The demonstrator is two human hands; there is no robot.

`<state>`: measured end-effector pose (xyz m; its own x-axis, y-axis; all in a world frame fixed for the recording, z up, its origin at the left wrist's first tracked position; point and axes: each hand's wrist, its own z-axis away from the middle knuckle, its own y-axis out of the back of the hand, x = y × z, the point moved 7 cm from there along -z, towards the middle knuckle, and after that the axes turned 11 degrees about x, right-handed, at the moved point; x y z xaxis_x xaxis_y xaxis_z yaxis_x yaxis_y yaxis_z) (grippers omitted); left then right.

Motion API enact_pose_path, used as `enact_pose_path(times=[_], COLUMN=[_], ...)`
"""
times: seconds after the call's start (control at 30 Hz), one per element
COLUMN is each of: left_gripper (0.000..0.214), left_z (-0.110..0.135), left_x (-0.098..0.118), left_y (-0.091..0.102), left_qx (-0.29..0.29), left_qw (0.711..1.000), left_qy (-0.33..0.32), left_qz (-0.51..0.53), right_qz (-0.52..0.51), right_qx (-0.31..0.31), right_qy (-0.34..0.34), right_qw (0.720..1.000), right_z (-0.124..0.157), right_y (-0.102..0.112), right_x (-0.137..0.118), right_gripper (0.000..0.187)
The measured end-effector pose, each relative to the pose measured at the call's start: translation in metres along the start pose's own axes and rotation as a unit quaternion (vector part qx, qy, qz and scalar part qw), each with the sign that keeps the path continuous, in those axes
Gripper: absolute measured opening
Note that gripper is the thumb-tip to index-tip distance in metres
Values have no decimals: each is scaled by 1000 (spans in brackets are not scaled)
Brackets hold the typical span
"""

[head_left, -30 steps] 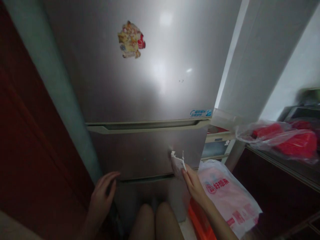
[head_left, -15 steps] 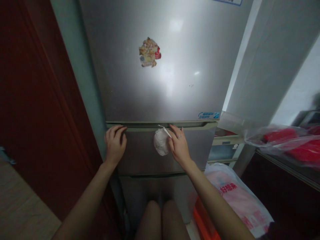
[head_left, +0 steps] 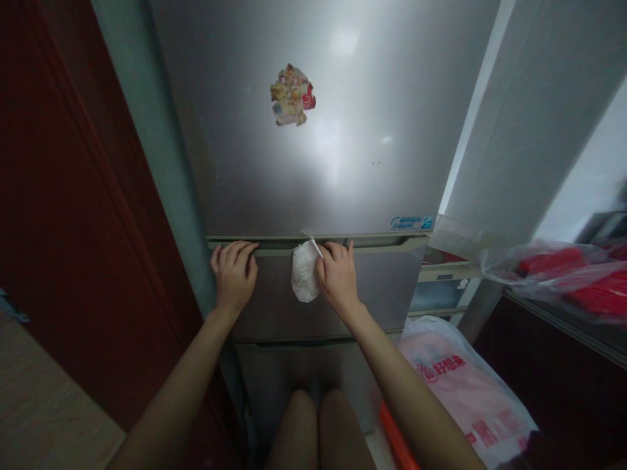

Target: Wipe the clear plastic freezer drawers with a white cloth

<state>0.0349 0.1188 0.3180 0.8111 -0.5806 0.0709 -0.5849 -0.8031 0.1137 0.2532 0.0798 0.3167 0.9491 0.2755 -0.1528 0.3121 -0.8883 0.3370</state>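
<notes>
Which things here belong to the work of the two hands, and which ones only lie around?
In use: left hand and right hand, both on the drawer handle; white cloth in the right hand.
Lying about: sticker on the upper door; blue label; pink plastic bag; red items in clear plastic.

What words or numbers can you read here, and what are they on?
"好想来", red, on the pink-and-white plastic bag; its smaller red print is blurred.
Small blue label on the silver fridge door: too small to read.
Colourful cartoon sticker: no readable words.
Crumpled white cloth in the right hand: none.
</notes>
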Motion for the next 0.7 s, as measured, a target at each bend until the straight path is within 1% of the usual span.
enact_pose_path(times=[0.1, 0.17, 0.23, 0.3, 0.33, 0.4, 0.47, 0.5, 0.57, 0.7], left_gripper=[27, 29, 36, 48, 53, 61, 66, 69, 71, 64], left_z=[0, 7, 22, 46, 60, 88, 109, 116, 124, 127], left_x=[-7, -21, -41, -63, -73, -90, -100, -104, -109, -119], left_y=[10, 18, 23, 21, 17, 4, -8, -12, -16, -24], left_qx=[38, 73, 106, 117, 110, 70, 30, 19, 5, -28], left_qw=[998, 992, 979, 957, 943, 909, 879, 870, 860, 848], left_qy=[43, 100, 173, 258, 304, 393, 452, 470, 487, 500], left_qz=[4, 17, 36, 63, 81, 120, 145, 149, 150, 174], right_qz=[-3, -13, -28, -49, -61, -78, -79, -75, -66, -72], right_qx=[12, 21, 37, 55, 59, 56, 48, 46, 44, 43], right_qy=[-3, -4, 1, 10, 14, 15, 9, 7, 10, 20], right_qw=[1000, 1000, 999, 997, 996, 995, 996, 996, 997, 996], right_z=[3, 8, 14, 24, 30, 43, 54, 59, 67, 74], right_y=[3, 5, 8, 10, 10, 7, 3, 1, -3, -9], right_x=[-1, 1, 2, 3, 4, 5, 6, 7, 7, 7], right_gripper=[39, 40, 41, 42, 43, 43, 43, 43, 42, 41])
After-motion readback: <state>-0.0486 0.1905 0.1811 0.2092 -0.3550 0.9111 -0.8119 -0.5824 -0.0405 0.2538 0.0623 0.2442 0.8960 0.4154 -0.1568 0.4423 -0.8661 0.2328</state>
